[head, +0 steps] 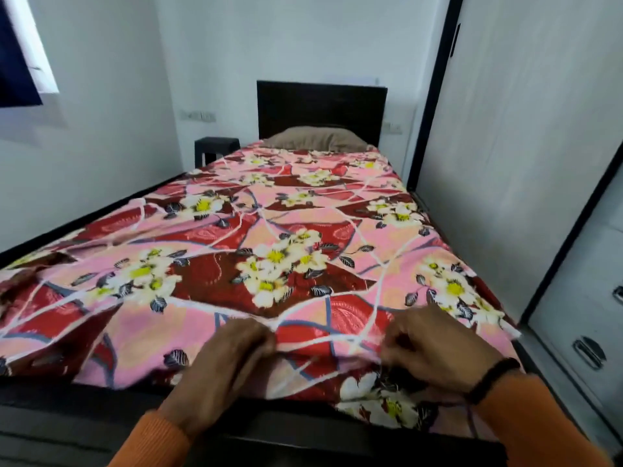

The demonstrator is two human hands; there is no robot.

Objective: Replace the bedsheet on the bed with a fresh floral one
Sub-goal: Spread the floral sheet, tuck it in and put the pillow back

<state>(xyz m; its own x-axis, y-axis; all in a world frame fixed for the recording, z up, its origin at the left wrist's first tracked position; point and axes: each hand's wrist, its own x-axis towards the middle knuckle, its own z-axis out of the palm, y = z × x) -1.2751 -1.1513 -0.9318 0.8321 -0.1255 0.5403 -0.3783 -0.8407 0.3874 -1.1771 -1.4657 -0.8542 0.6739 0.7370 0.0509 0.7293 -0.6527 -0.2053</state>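
A pink and red floral bedsheet [269, 230] with white and yellow flowers is spread over the bed [84, 409], which has a dark frame. I stand at the foot end. My left hand [222, 369] and my right hand [435, 352] each pinch the sheet's near edge, a raised fold of cloth stretched between them. The sheet's near right corner hangs over the foot of the bed. Its near left part lies wrinkled. A brown pillow [317, 139] rests at the far end against the dark headboard [320, 107].
A white wardrobe [526, 163] with drawers and metal handles [588, 352] runs close along the bed's right side. A small dark side table [215, 150] stands at the far left by the wall. A window with a dark curtain [17, 55] is at upper left.
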